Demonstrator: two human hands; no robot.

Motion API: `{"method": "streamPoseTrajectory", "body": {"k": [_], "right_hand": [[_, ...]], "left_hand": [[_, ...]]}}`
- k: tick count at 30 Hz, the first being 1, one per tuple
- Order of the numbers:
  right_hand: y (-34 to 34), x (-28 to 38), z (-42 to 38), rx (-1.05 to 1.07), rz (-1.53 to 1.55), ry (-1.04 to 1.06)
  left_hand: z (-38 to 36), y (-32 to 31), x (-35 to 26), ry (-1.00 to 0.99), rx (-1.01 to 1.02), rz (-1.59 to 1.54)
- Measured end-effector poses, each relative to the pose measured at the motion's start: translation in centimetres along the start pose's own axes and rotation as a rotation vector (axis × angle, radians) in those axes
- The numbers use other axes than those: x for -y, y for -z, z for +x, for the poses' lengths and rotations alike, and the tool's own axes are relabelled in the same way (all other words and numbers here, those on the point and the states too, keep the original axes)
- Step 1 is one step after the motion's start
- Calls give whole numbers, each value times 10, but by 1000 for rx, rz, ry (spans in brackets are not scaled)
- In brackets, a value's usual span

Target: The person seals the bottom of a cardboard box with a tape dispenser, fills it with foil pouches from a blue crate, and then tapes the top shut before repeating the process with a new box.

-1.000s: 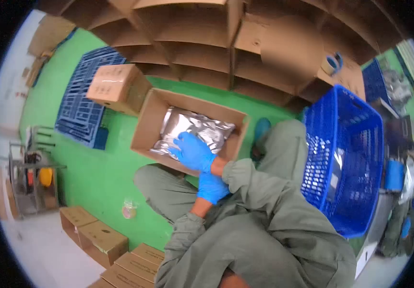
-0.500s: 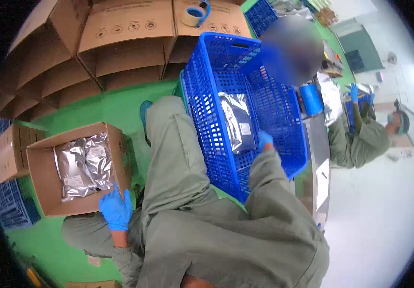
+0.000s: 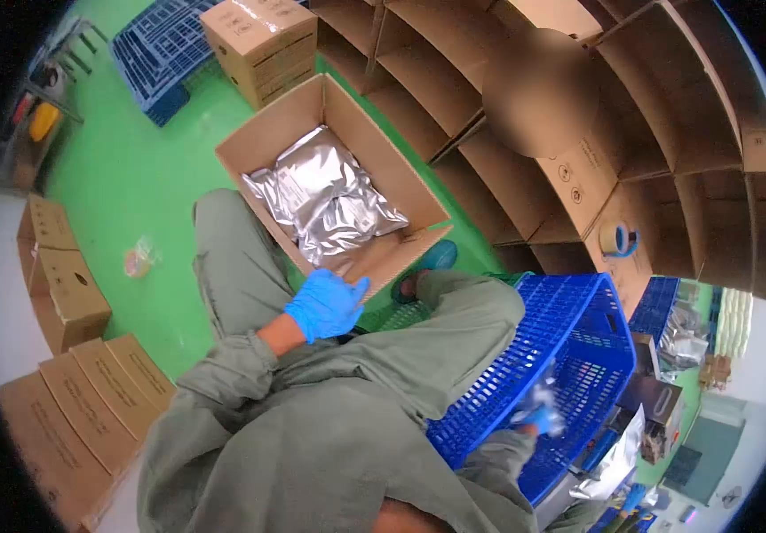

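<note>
My left hand [image 3: 325,304], in a blue glove, grips the near edge of an open cardboard box [image 3: 263,133] with its fingers bent over the rim. Several shiny silver foil pouches [image 3: 329,191] lie inside that box. To the right stands a blue plastic crate [image 3: 525,329], perforated and tilted in my view. Down inside it, my right hand [image 3: 541,420], also gloved in blue, is closed on a silver foil pouch [image 3: 538,395]; motion blurs both, and the crate wall partly hides them.
Open cardboard cartons [image 3: 454,71] are stacked along the far side, with a tape roll [image 3: 614,240] on one. A closed carton [image 3: 263,40] stands by a dark blue pallet [image 3: 156,53]. More cartons [image 3: 72,417] are at lower left. A co-worker's gloved hand [image 3: 634,496] shows at lower right.
My view has swung left, so the cardboard box now appears nearer the middle and the crate lower right. My right hand has taken hold of a pouch in the crate.
</note>
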State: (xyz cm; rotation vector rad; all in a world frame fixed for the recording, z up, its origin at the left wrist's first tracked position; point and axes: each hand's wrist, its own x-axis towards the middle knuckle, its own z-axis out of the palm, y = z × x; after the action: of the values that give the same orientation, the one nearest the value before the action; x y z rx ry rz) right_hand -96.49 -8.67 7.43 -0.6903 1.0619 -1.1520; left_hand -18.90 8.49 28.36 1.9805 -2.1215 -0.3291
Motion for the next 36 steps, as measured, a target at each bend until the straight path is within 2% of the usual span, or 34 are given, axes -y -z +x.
{"method": "streamPoseTrajectory", "body": {"k": [1,2,3,4,5,6,7,8,9,10,11,14,15,16,18,20,21,23,25,27,28,29,30,31,32,33,34,35,36], "right_hand": [[-72,51,-12,-293,-761,374],[-192,115,-35,-920,-1513,468],[-249,150,-38,-867,-1639,615],[-273,180,-39,-820,-1663,666],[-331,200,-51,-865,-1780,896],[-413,218,-78,-933,-1665,655],[-455,230,-90,-966,-1619,760],[-481,237,-94,-1022,-1727,1051],[-508,244,-97,-958,-1716,1330],[-548,244,-107,-944,-1524,1149],[-584,242,-113,-811,-1479,1041],[-635,226,-81,-163,-769,1080],[-673,209,-82,-71,-924,1260],[-699,197,-79,85,-990,1347],[-752,172,-74,452,-1082,1482],[-779,141,-71,703,-1209,1247],[-784,111,-62,746,-1186,1214],[-776,34,-29,723,-1500,998],[-745,-8,-5,568,-1603,973],[-717,17,-8,393,-1528,911],[-695,28,-3,310,-1507,924],[-667,41,0,226,-1492,929],[-641,59,-4,158,-1433,893],[-614,77,-6,86,-1378,862],[-582,93,-7,-8,-1397,810],[-551,111,-13,-121,-1426,759],[-513,121,-18,-293,-1328,658],[-473,128,-23,-381,-1388,638],[-428,134,-33,-544,-1394,503]], "left_hand": [[0,-2,1,-18,7,6],[-1,-5,1,-17,-38,5],[-1,-7,1,-14,-82,4],[0,-9,0,-30,-73,6],[1,-11,0,-20,-75,0],[2,-11,1,-8,-79,-3],[3,-11,1,-21,-74,4],[4,-10,1,-7,-78,-5],[4,-8,0,7,-82,-13],[4,-7,-1,-8,-73,-4],[4,-6,-2,-5,-104,-6],[0,-15,2,-35,-180,18],[-3,-18,3,-54,-236,29],[-3,-8,0,-8,-104,23],[-7,-9,0,-23,-110,45],[-9,-8,2,-45,-148,-1],[-9,-8,3,-72,-138,8],[-12,-11,-1,-28,-166,-26],[-10,1,-1,-42,-132,-17],[-7,26,-5,82,104,-98],[3,34,4,45,126,-270],[14,28,13,-47,-188,-416],[39,58,16,140,56,-392],[61,36,45,20,-123,-250],[92,28,67,-40,-191,-102],[122,7,102,-96,-108,-66],[144,-7,124,-144,-19,-93],[164,-7,134,-126,183,-6],[173,-27,147,-150,242,-40]]}}
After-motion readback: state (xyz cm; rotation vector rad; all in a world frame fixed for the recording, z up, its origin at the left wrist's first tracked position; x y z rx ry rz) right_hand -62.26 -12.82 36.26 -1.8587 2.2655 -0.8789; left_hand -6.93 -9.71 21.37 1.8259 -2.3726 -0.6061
